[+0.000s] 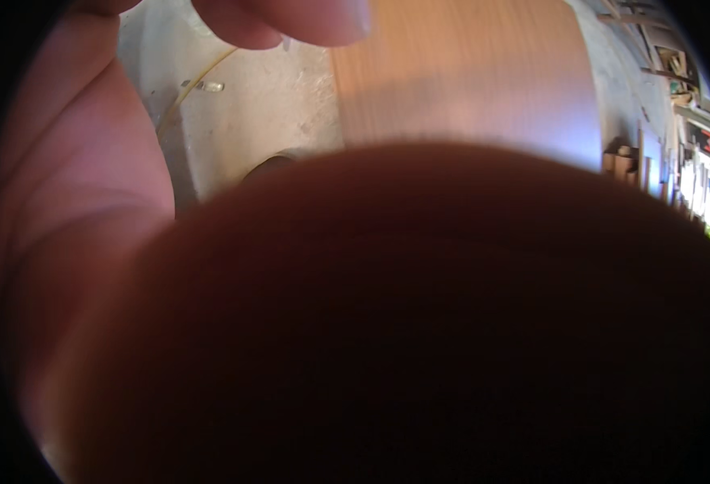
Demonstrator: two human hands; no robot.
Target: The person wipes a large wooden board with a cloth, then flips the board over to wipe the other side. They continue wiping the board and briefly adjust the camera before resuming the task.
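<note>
A hand held right against the camera fills most of the head view. Its palm [72, 202] runs down the left side, fingertips [290, 20] curl in from the top edge, and a large blurred dark finger or thumb pad [419, 323] covers the middle and bottom. It comes in from the left and looks like my left hand. Nothing shows in its grip, and I cannot tell whether it holds anything. My right hand is not visible.
Through the gap I see a pale concrete surface [266, 105] with a thin yellow cord [197, 81] and a dark round hole [268, 167]. A blurred orange-brown wooden board [468, 73] lies at the top. Stacked wood and clutter [677, 121] line the right edge.
</note>
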